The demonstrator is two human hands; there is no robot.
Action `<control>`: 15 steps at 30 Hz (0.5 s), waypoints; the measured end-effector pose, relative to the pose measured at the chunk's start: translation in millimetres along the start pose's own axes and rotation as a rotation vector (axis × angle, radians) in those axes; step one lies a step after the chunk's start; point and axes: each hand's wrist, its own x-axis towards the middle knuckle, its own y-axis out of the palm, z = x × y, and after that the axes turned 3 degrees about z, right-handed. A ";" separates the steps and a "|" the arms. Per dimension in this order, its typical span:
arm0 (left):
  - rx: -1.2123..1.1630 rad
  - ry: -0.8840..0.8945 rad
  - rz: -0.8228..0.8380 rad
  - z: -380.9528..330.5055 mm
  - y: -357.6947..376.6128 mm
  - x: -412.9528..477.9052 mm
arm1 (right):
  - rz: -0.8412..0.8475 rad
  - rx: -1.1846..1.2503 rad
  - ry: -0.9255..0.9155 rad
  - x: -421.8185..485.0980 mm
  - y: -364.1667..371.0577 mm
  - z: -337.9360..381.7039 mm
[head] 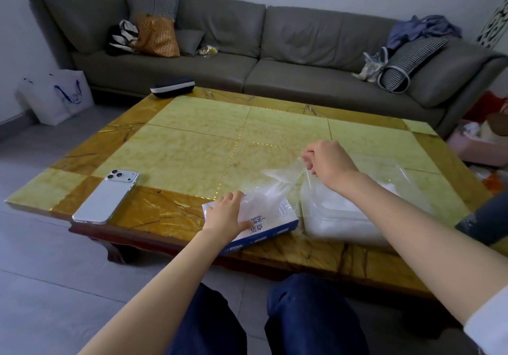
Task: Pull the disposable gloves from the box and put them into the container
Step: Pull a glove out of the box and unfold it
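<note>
The grey sofa stands behind the yellow stone table; at the table's near edge the clear container (white gloves lie inside) sits just right of the blue-and-white box; the white phone lies well to the left; your left hand presses on the box, fingers nearly straight; your right hand, above the container, pinches a thin transparent glove that stretches down to the box top.

table: glossy polished stone-look | glove: thin clear filmy plastic | box: printed cardboard, probably | container: translucent plastic | sofa: matt grey upholstery
</note>
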 end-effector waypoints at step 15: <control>0.100 0.181 -0.107 -12.9 12.3 -30.4 | 0.151 -0.045 -0.035 -23.0 36.5 6.2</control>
